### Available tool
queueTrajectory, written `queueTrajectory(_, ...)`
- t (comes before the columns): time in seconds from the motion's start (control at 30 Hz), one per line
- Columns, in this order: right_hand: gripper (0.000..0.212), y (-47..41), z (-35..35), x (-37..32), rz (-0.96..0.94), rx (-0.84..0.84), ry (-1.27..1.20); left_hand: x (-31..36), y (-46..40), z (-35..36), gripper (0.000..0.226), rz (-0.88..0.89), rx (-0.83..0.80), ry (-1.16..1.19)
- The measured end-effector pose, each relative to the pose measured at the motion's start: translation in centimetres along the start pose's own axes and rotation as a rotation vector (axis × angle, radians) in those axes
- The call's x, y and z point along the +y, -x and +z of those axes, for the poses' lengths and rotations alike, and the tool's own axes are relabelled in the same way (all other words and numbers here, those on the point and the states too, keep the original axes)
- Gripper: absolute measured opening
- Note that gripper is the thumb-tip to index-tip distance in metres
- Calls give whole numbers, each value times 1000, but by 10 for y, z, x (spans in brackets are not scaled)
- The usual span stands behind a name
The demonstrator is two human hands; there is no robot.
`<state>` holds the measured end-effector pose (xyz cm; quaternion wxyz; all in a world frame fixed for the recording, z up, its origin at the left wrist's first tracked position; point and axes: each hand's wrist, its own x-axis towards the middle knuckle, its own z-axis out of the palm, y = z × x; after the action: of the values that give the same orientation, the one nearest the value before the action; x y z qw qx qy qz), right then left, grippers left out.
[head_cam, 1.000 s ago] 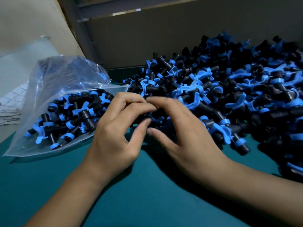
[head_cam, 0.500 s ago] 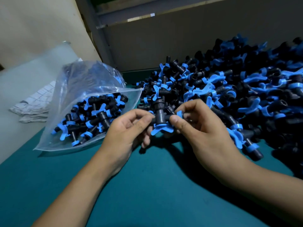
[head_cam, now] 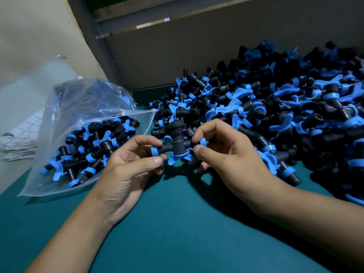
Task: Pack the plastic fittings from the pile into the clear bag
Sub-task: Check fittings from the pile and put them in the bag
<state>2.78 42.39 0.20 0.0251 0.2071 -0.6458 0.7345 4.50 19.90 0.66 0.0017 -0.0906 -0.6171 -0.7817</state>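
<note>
A black plastic fitting (head_cam: pixel 176 145) with blue rings and a blue wing handle hangs between my hands above the green table. My left hand (head_cam: pixel 130 166) pinches its left end between thumb and forefinger. My right hand (head_cam: pixel 224 152) pinches its right end the same way. Behind and to the right spreads the large pile of black and blue fittings (head_cam: pixel 275 107). The clear bag (head_cam: pixel 82 123) lies on its side at the left, mouth toward the pile, partly filled with fittings.
The green table top (head_cam: pixel 177 223) extends toward me under both forearms. A grey board wall (head_cam: pixel 197 48) stands behind the pile. A folded checked cloth (head_cam: pixel 17 142) lies at the far left beyond the bag, next to a beige panel.
Both hands picked one fitting out of the pile's near edge and lifted it. It now sits held at both ends, a little higher and nearer to me than before.
</note>
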Motion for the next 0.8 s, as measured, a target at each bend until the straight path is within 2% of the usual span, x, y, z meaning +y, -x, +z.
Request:
queueTrajectory(0.1,9,1,0,1,-7,-9,35,2,2,1,31,-4,-22,18)
queueTrajectory(0.17,10,2,1,2,11,-24,42,2,2,4,21,6,16,62)
queueTrajectory(0.23,24,4,3,1,38,-65,89,6,4,5,11,104,92,-23)
queueTrajectory(0.33,38,5,6,0,68,-194,177,14,6,-3,7,439,290,-463)
queueTrajectory(0.5,50,6,9,1,69,-205,316,30,5,-21,9,711,866,-678)
queueTrajectory(0.6,52,9,10,0,72,-208,380,27,5,-32,11,662,1096,-802)
queueTrajectory(0.7,47,11,11,-4,76,-218,417,19,1,-40,15,518,1163,-805)
queueTrajectory(0.8,34,13,13,-9,81,-222,432,17,1,-51,13,417,1247,-885)
